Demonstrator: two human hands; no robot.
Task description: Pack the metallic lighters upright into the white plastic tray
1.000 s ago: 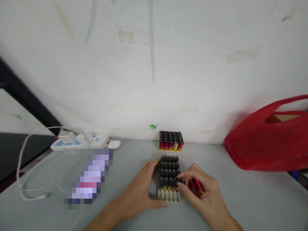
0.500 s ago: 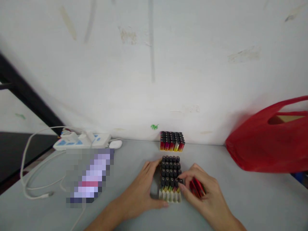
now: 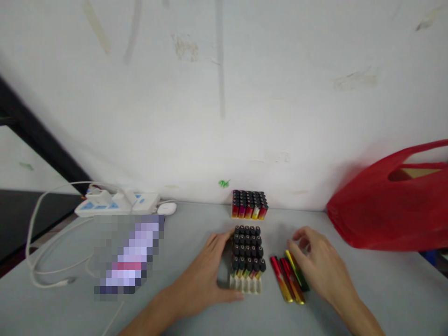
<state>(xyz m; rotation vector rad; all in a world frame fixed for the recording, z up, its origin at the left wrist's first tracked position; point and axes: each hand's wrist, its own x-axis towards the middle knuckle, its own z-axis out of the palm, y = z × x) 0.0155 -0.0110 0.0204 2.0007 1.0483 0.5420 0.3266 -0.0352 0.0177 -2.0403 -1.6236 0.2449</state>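
Note:
A pale ribbed tray [image 3: 245,285] stands on the table, filled with rows of upright batteries [image 3: 248,251] with black tops; its nearest row of slots holds none. My left hand [image 3: 205,275] grips the tray from the left, thumb at the near corner and fingers at the far end. To the right lie a few loose batteries [image 3: 284,282], red fading to gold, beside a yellow-and-green one [image 3: 297,270]. Just over these hovers my right hand [image 3: 317,261], fingers curved and apart; whether the thumb touches the green one I cannot tell.
Another block of upright batteries [image 3: 249,205] stands against the wall. At right sits a red bag [image 3: 388,214]. On the left are a white power strip [image 3: 119,204] with cables, a small white case [image 3: 167,208] and a blurred-out phone-like object [image 3: 133,256].
My right hand has left the tray's near right corner and moved right, over the loose batteries. These now show lying on the table. My left hand keeps its grip.

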